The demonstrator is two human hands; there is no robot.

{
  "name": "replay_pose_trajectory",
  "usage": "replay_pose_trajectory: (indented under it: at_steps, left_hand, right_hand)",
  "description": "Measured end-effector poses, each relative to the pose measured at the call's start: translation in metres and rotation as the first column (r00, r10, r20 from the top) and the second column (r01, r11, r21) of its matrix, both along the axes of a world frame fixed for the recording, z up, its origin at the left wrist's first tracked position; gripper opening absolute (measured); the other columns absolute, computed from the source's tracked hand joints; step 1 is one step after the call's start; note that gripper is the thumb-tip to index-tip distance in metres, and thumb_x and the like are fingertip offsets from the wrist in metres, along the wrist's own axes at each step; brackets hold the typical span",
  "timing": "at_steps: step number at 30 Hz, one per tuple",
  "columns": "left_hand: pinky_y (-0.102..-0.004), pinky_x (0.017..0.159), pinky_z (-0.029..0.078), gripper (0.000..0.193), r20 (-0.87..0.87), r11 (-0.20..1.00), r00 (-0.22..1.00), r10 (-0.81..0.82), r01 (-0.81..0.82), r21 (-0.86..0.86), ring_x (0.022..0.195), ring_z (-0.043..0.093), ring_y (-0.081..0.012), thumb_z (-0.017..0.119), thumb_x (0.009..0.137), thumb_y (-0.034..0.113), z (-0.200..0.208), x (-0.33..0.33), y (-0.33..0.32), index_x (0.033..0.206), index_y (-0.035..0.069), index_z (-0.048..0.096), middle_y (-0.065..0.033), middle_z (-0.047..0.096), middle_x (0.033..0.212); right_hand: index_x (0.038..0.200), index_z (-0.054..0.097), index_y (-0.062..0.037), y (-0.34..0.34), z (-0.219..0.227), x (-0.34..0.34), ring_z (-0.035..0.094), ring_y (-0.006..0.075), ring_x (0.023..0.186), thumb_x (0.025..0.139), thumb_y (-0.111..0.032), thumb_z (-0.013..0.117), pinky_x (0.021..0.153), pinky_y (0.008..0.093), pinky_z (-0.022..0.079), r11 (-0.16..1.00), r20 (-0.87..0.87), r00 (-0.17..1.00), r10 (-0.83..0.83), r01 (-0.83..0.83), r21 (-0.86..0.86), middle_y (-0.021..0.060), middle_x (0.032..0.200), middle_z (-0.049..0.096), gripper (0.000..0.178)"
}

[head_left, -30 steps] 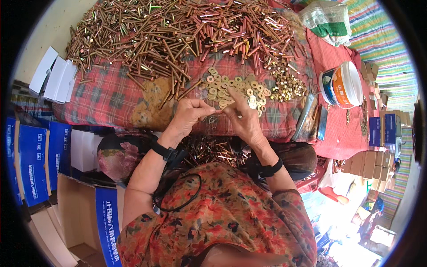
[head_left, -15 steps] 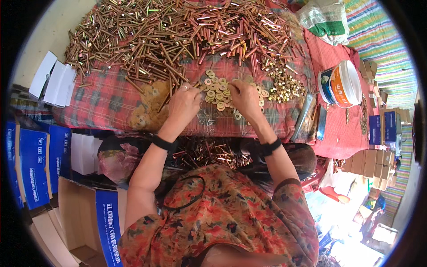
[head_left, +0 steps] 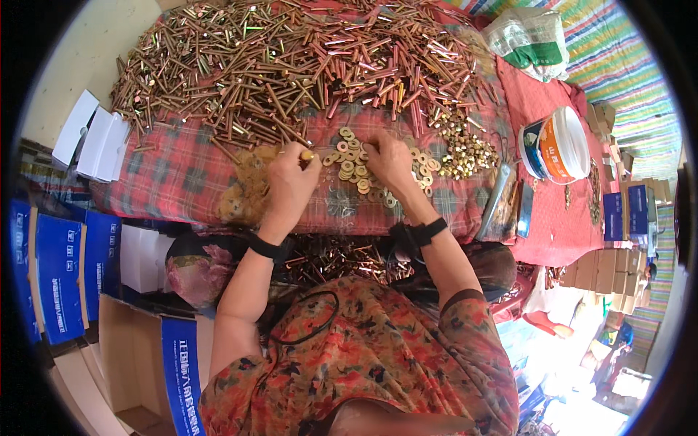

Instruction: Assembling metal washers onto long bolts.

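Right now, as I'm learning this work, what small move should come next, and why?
Probably pinch a washer with the right hand: its fingertips are beside the loose washers, while the left hand holds a gold-coloured metal piece.

cloth (head_left: pixel 174 174) is red and dark grey-green plaid, bolts (head_left: pixel 240 80) up top are coppery with pinkish glints, washers (head_left: pixel 349 166) brassy gold, nuts (head_left: pixel 465 149) shiny gold too; shirt's (head_left: pixel 363 349) a brown-orange floral, bucket (head_left: pixel 571 145) at right white, orange and navy, boxes (head_left: pixel 58 269) lower left bright blue, curtain (head_left: pixel 611 58) upper right multicolour stripes
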State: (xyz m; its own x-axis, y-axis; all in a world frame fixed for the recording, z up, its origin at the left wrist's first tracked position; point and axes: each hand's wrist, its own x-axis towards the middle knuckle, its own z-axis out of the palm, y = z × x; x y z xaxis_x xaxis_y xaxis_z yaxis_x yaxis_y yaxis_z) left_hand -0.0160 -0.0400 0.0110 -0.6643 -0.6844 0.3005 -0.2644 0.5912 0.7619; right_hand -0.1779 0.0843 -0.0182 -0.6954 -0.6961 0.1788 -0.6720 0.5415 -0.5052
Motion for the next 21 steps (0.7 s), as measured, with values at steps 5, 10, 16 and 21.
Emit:
replay_pose_trajectory:
  at_steps: [5, 10, 16, 21]
  left_hand:
    - [-0.0252, 0.059, 0.048, 0.008, -0.333, 0.451, 0.940, 0.076, 0.266, 0.852, 0.063, 0.060, -0.0144, 0.063, 0.081, 0.004, -0.014, 0.011, -0.007, 0.081, 0.002, 0.055, -0.0096, 0.063, 0.076]
    - [-0.0222, 0.061, 0.047, 0.010, -0.348, 0.285, 0.930, 0.118, 0.304, 0.909, 0.070, 0.059, -0.0122, 0.060, 0.085, 0.005, -0.017, 0.008, 0.012, 0.091, -0.002, 0.057, -0.0088, 0.062, 0.082]
    - [-0.0200, 0.064, 0.045, 0.022, -0.344, 0.261, 0.939, -0.009, 0.334, 0.905, 0.073, 0.057, -0.0092, 0.056, 0.089, 0.010, -0.023, 0.008, 0.023, 0.105, -0.004, 0.058, -0.0051, 0.061, 0.085]
    - [-0.0201, 0.065, 0.045, 0.026, -0.335, 0.182, 0.942, 0.013, 0.327, 0.927, 0.073, 0.054, -0.0080, 0.055, 0.089, 0.010, -0.027, 0.009, 0.027, 0.111, -0.003, 0.056, -0.0057, 0.061, 0.089]
  right_hand:
    - [0.090, 0.058, 0.0033, 0.009, 0.004, 0.032, 0.060, 0.0203, 0.059, 0.082, -0.012, 0.062, 0.056, 0.0325, 0.048, 0.960, 0.439, 0.898, -0.004, 0.126, -0.248, 0.0131, 0.070, 0.063, 0.018]
    - [0.093, 0.058, 0.0042, 0.011, 0.013, 0.055, 0.059, 0.0097, 0.064, 0.086, -0.008, 0.058, 0.055, 0.0224, 0.047, 0.840, 0.708, 0.699, 0.103, 0.320, -0.437, 0.0064, 0.076, 0.063, 0.013]
    - [0.090, 0.060, 0.0042, 0.012, 0.000, 0.054, 0.056, 0.0074, 0.062, 0.085, -0.007, 0.059, 0.056, 0.0209, 0.045, 0.709, 0.656, 0.754, 0.038, 0.443, -0.549, 0.0053, 0.073, 0.063, 0.012]
    - [0.091, 0.061, 0.0043, 0.014, 0.004, 0.061, 0.055, 0.0062, 0.063, 0.085, -0.006, 0.058, 0.056, 0.0210, 0.045, 0.732, 0.646, 0.761, 0.056, 0.409, -0.545, 0.0033, 0.073, 0.062, 0.012]
